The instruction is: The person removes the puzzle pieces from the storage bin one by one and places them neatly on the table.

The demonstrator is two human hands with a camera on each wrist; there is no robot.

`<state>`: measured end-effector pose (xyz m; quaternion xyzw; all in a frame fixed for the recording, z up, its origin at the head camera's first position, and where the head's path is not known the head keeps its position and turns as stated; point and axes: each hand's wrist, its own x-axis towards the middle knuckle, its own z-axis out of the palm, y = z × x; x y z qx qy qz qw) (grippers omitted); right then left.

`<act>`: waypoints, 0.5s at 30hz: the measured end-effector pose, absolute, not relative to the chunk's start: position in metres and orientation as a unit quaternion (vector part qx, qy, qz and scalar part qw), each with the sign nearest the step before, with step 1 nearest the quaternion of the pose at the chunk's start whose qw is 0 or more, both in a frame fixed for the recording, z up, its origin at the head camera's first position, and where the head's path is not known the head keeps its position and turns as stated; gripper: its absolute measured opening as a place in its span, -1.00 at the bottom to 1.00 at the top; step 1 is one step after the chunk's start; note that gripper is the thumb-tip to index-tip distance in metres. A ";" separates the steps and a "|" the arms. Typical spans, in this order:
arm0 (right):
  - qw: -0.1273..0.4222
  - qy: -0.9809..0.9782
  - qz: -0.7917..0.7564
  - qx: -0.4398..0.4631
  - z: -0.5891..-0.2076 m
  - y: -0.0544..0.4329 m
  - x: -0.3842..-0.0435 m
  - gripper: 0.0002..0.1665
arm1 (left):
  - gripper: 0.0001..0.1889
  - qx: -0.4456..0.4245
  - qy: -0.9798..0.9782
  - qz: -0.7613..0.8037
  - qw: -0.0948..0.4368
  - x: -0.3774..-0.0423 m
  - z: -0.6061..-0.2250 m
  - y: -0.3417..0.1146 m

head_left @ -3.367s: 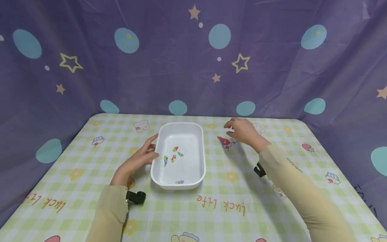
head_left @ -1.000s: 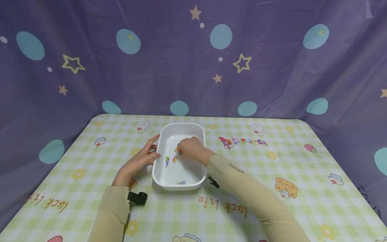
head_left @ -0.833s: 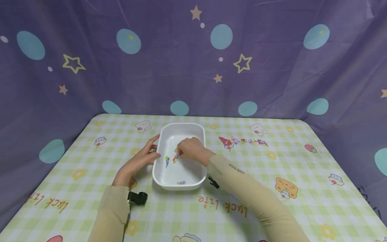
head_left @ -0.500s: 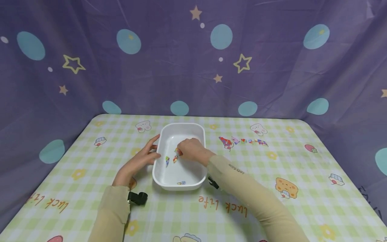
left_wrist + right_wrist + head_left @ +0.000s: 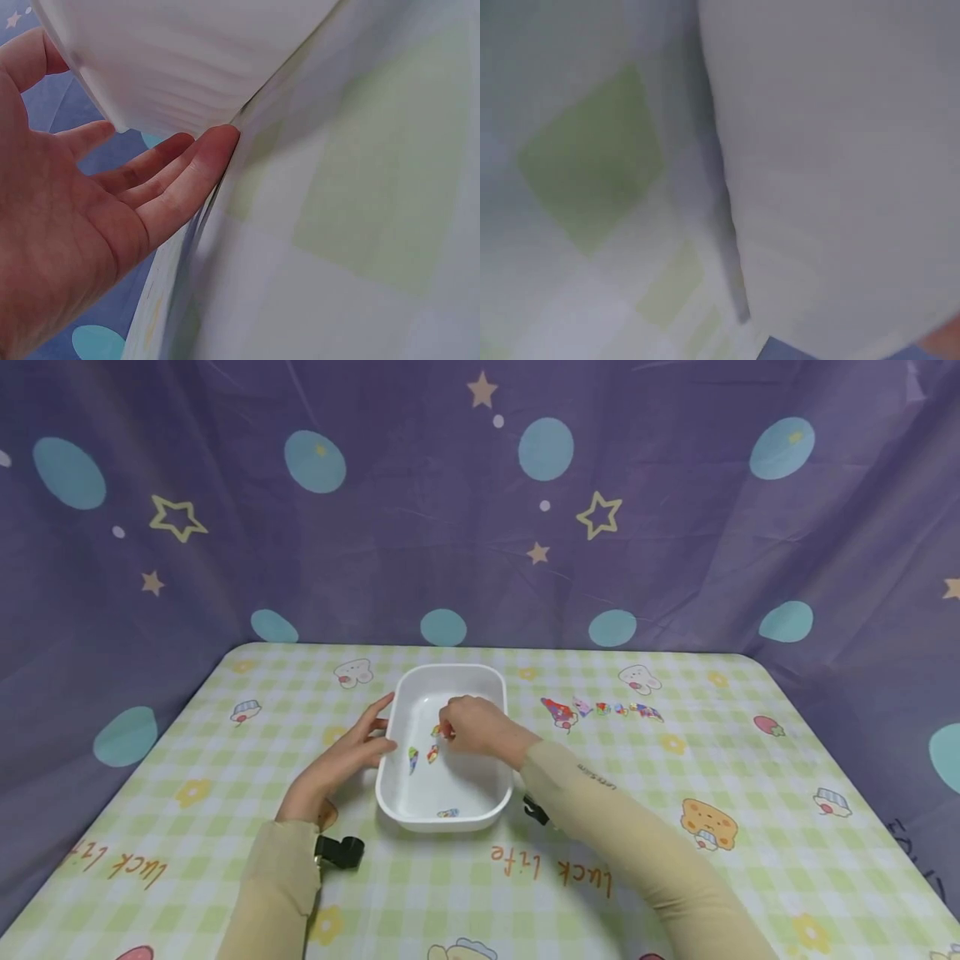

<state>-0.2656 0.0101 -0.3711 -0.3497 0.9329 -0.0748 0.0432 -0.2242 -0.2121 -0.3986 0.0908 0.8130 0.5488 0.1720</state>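
Observation:
A white rectangular tray [image 5: 444, 821] stands on the table in the head view. My left hand [image 5: 347, 762] rests along its left side, with relaxed fingers [image 5: 176, 199] against the outer wall in the left wrist view. My right hand [image 5: 476, 725] reaches inside the tray, fingers curled and fingertips together. They pinch a small colourful piece, mostly hidden by the fingers. Left of those fingers lie a small orange piece [image 5: 435, 731], a red-yellow piece [image 5: 432, 754] and a green-blue piece [image 5: 413, 759]. A bluish piece [image 5: 447, 813] lies near the tray's front wall.
Right of the tray, several colourful pieces form a row, from a red triangular piece [image 5: 557, 711] to a red-blue piece [image 5: 649, 712]. A green checked cloth [image 5: 600, 802] with printed figures covers the table. A purple curtain [image 5: 480, 560] hangs behind it.
My right hand has moved from the row of pieces into the tray, lowered its fingers there, and just now lifted slightly. The left hand stays at the tray's side.

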 end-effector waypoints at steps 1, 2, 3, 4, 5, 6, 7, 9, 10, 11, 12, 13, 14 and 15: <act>0.036 0.931 -0.078 -0.355 -0.370 0.012 -0.265 -0.92 | -0.25 0.090 0.813 0.548 0.173 -0.224 -0.399 -0.212; 0.029 0.929 -0.082 -0.359 -0.369 0.014 -0.265 -0.93 | -0.25 0.089 0.813 0.548 0.173 -0.224 -0.399 -0.213; 0.023 0.928 -0.085 -0.361 -0.368 0.016 -0.265 -0.94 | -0.25 0.089 0.814 0.548 0.174 -0.224 -0.399 -0.213; 0.018 0.927 -0.090 -0.363 -0.367 0.018 -0.265 -0.94 | -0.25 0.090 0.813 0.549 0.174 -0.224 -0.399 -0.213; 0.012 0.926 -0.092 -0.365 -0.366 0.021 -0.265 -0.94 | -0.25 0.091 0.812 0.550 0.174 -0.224 -0.399 -0.213; 0.005 0.926 -0.095 -0.365 -0.365 0.023 -0.266 -0.94 | -0.25 0.091 0.811 0.552 0.173 -0.224 -0.400 -0.213; -0.001 0.925 -0.101 -0.366 -0.364 0.026 -0.266 -0.93 | -0.25 0.092 0.810 0.553 0.172 -0.224 -0.400 -0.214; -0.008 0.925 -0.109 -0.363 -0.361 0.031 -0.266 -0.92 | -0.25 0.095 0.809 0.554 0.171 -0.224 -0.400 -0.214; -0.013 0.926 -0.112 -0.361 -0.360 0.034 -0.267 -0.91 | -0.25 0.097 0.808 0.555 0.171 -0.224 -0.400 -0.214; -0.018 0.926 -0.114 -0.359 -0.358 0.036 -0.267 -0.91 | -0.25 0.098 0.808 0.555 0.170 -0.224 -0.400 -0.214; -0.023 0.926 -0.118 -0.358 -0.356 0.039 -0.268 -0.90 | -0.25 0.100 0.808 0.555 0.170 -0.224 -0.400 -0.214; -0.028 0.926 -0.121 -0.356 -0.354 0.042 -0.268 -0.90 | -0.25 0.101 0.809 0.554 0.170 -0.224 -0.399 -0.213; -0.034 0.927 -0.121 -0.354 -0.353 0.044 -0.269 -0.90 | -0.25 0.101 0.809 0.553 0.169 -0.224 -0.399 -0.213; -0.040 0.927 -0.122 -0.353 -0.351 0.047 -0.270 -0.90 | -0.25 0.101 0.810 0.552 0.169 -0.224 -0.398 -0.213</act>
